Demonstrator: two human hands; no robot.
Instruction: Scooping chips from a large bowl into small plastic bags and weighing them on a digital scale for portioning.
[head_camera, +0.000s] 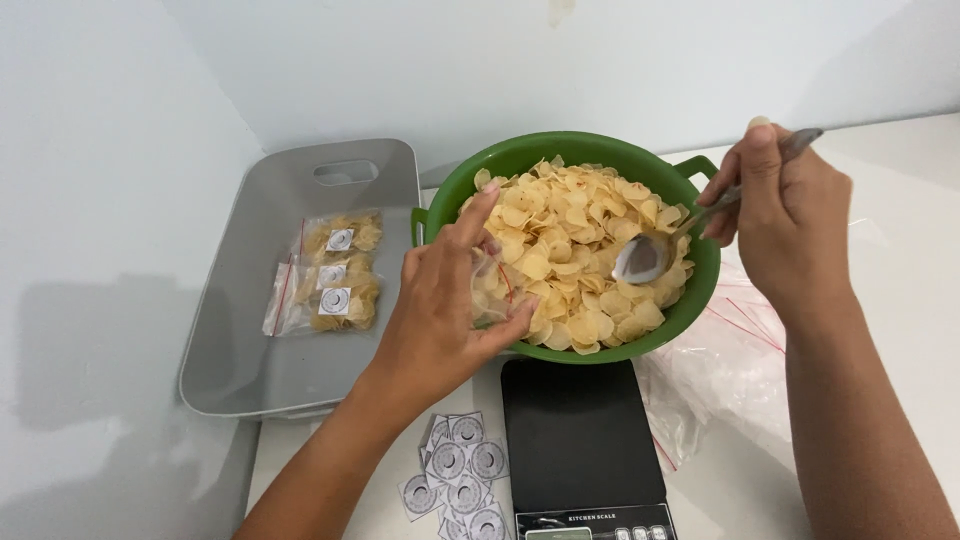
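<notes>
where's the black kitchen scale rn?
Head view, bottom centre: the black kitchen scale sits just below the green plastic bowl of chips, with round paper labels to its left.

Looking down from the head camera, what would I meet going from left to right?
Grey plastic tray with filled chip bags → left hand holding a clear bag → green bowl of chips → right hand with metal spoon.

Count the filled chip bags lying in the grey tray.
3. All lie in the grey tray, stacked in a column: top bag, middle bag, bottom bag. They overlap, so another could be hidden beneath.
</notes>
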